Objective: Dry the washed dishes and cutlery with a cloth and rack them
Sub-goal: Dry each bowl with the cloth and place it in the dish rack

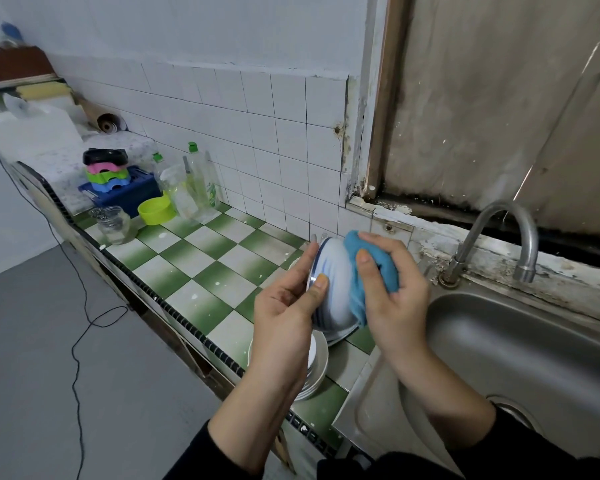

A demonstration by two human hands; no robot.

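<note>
My left hand (284,317) grips a white bowl with blue rim lines (331,289), held on its side above the counter. Pressed against the bowl's outer wall is a blue cloth (364,268), bunched in my right hand (392,285). Below the bowl, a stack of white plates and bowls (317,362) sits on the green-and-white checked counter (201,258); my left wrist hides part of it. More white dishes behind the bowl are mostly hidden.
A steel sink (520,344) with a curved tap (499,237) lies to the right. At the counter's far end stand a glass jar (115,223), a lime-green bowl (156,209), detergent bottles (201,181) and a blue crate of coloured plastic pieces (118,185). A black cable (80,306) trails on the floor.
</note>
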